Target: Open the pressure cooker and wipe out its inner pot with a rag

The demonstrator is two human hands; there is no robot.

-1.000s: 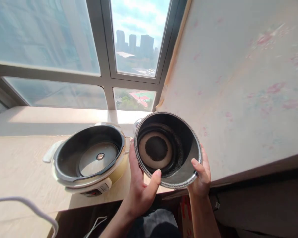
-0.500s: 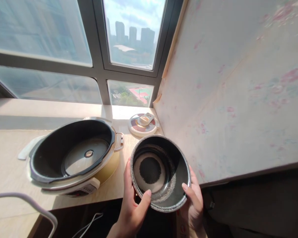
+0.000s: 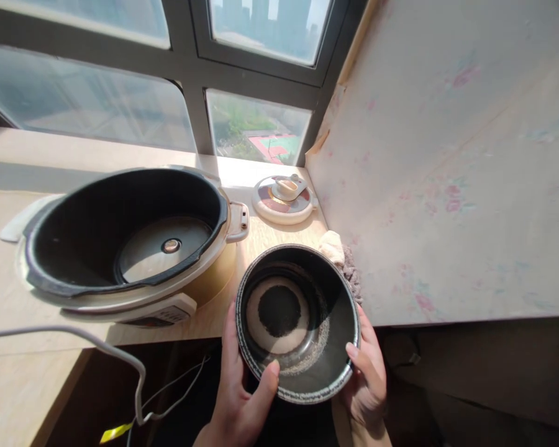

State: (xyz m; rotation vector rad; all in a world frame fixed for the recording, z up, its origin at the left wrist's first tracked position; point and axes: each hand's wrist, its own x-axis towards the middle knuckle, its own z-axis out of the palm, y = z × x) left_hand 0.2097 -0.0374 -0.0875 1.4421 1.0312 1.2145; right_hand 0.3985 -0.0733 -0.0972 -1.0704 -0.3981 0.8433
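I hold a round black inner pot (image 3: 335, 310) with both hands, just past the front edge of the wooden counter (image 3: 9, 298). The pot's bottom shows a pale ring around a dark centre. My left hand (image 3: 242, 403) grips its left and near rim, thumb over the edge. My right hand (image 3: 368, 379) holds the right rim. To the left stands the cooker base (image 3: 125, 242), open, its heating plate showing inside.
A round lid (image 3: 284, 200) lies on the counter by the window. A cloth (image 3: 340, 254) sits against the pale patterned wall (image 3: 447, 155) on the right. A white cable (image 3: 121, 360) hangs off the counter's front edge at the lower left.
The pot has come down and toward me, from level with the cooker to below the counter edge. The view has tilted downward, which uncovers the lid and the cloth.
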